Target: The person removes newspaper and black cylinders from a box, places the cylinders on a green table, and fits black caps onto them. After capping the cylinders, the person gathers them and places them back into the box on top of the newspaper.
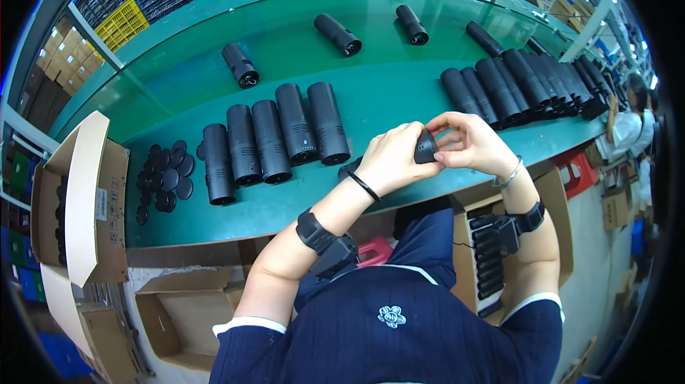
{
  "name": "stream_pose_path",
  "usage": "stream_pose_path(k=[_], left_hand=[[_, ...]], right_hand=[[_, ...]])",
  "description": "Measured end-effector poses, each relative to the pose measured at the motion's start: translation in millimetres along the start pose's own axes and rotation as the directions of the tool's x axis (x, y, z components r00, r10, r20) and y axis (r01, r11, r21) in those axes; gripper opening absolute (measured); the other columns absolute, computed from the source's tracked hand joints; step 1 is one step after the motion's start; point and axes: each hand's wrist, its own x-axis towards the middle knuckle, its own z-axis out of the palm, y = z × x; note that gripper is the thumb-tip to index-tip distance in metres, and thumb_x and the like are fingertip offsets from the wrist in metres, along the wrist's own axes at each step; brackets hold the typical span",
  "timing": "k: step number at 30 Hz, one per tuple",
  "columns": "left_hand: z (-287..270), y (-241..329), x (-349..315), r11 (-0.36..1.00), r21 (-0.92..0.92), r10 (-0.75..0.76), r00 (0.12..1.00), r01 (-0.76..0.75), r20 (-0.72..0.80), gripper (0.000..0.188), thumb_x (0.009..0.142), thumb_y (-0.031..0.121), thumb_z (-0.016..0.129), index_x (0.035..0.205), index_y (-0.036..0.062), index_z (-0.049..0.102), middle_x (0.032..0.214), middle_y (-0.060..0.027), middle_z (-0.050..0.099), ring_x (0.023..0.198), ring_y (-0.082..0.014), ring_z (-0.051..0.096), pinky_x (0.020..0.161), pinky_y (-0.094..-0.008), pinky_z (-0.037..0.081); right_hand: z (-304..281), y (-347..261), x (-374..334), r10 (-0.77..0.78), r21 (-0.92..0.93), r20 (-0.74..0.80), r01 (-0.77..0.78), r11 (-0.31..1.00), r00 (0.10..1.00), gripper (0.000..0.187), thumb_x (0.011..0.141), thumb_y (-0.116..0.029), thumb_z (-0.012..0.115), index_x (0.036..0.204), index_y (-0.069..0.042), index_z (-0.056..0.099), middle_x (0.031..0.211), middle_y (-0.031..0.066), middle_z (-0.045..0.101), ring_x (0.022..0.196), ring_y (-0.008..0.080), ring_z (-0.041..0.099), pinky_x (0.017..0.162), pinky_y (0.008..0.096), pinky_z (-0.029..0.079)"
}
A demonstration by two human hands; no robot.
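Both my hands meet over the front of the green bench around a black cylinder point(426, 147), whose end shows between them. My left hand point(391, 155) is wrapped round its side. At the other side, the fingertips of my right hand point(467, 143) pinch its end; whether they hold a separate small part cannot be seen. Another black piece point(349, 168) lies on the bench, mostly hidden behind my left wrist. Left of my hands several black ribbed cylinders point(270, 143) lie side by side, with a scatter of round black caps point(170, 179) beyond them.
Many black cylinders point(503, 88) lie grouped at the right, and three point(337, 34) lie spaced out along the back. An opened carton point(107, 205) stands at the left end. By my right arm, a carton point(465, 263) holds black cylinders. Another person point(628, 123) sits far right.
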Motion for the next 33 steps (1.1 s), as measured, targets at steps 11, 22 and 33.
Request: stream_pose_path(k=[11,22,33], left_hand=[[-42,2,-89,0.965,0.262,0.045,0.984,0.001,-0.172,0.05,0.068,0.04,0.071,0.088,-0.001,0.052,0.082,-0.0167,0.06,0.077,-0.0321,0.063,0.066,-0.0397,0.049],[-155,-35,-217,0.794,0.323,-0.21,0.73,0.516,-0.65,0.046,0.068,0.032,0.073,0.098,0.0025,0.056,0.088,-0.0136,0.061,0.084,-0.0317,0.062,0.071,-0.041,0.049],[-199,-61,-280,0.751,0.132,-0.35,0.559,0.647,-0.752,0.053,0.066,0.034,0.074,0.106,0.0025,0.058,0.094,-0.0167,0.063,0.088,-0.0343,0.063,0.075,-0.0418,0.05]], right_hand=[[76,-40,12,-0.045,-0.237,0.138,0.078,0.968,0.989,0.046,0.066,-0.004,0.067,0.109,0.006,0.054,0.1,0.0125,0.062,0.092,0.0196,0.066,0.083,0.0326,0.055],[253,-126,109,-0.477,-0.295,0.497,0.658,0.693,0.725,0.044,0.064,-0.001,0.055,0.107,0.009,0.057,0.077,0.0271,0.061,0.072,0.0363,0.064,0.064,0.0357,0.051],[340,-146,163,-0.519,-0.247,0.549,0.72,0.649,0.656,0.03,0.07,0.003,0.051,0.096,0.005,0.064,0.076,0.0233,0.063,0.069,0.0296,0.066,0.064,0.0325,0.051]])
